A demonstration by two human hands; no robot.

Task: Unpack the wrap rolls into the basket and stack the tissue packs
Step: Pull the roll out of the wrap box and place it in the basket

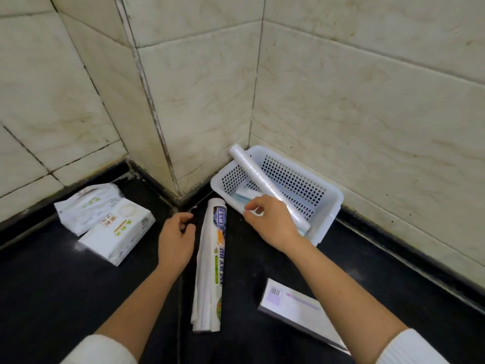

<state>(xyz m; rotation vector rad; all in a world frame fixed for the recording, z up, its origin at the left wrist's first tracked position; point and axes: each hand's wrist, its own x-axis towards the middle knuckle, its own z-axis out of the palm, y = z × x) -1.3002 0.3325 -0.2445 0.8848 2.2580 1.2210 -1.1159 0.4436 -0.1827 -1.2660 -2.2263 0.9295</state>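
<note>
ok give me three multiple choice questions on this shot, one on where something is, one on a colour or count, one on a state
1. Where is the basket?
A. in the tiled corner
B. on the tissue packs
C. in the left hand

2. How many tissue packs show?
A. five
B. two
C. none

3. How is the clear wrap roll lying?
A. flat on the counter
B. upright
C. slanted across the basket, one end over the rim

Answers: 1 A, it sits where the walls meet. 2 B, two white packs at left. 3 C, its far end pokes above the rim, the right hand at its near end.
</note>
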